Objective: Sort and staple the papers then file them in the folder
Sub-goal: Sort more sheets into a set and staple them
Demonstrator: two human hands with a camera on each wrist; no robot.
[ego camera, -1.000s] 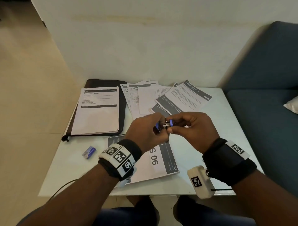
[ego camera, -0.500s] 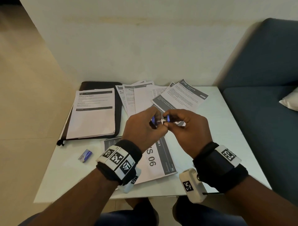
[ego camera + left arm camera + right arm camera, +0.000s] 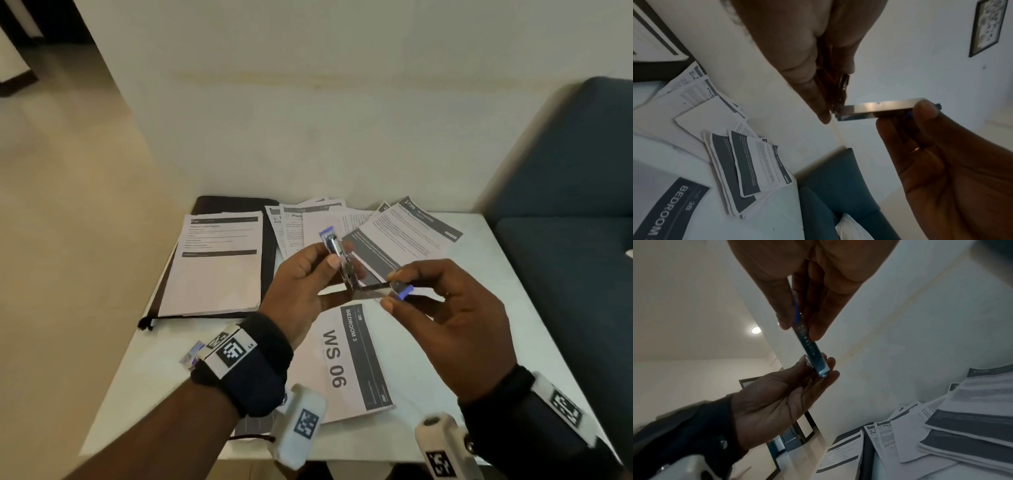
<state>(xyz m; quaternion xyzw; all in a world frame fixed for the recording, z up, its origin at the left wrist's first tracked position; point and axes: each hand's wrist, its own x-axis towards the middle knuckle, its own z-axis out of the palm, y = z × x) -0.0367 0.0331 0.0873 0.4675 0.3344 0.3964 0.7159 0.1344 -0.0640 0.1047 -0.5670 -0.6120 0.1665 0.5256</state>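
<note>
At the centre of the head view, above the table (image 3: 507, 274), the stapler (image 3: 346, 265) hung swung wide open. The left hand (image 3: 301, 287) pinched one blue-tipped arm upright; the right hand (image 3: 452, 329) pinched the other, level, between thumb and fingertips. Both grips sat near the arm ends, so the small, shiny metal body could probably twist free at the hinge, or staples could spill. Loose papers (image 3: 404, 236) fanned across the upper middle, one stack lay on the dark folder (image 3: 236, 204) at left, and the "WS 06" sheet (image 3: 346, 363) lay below the hands.
</note>
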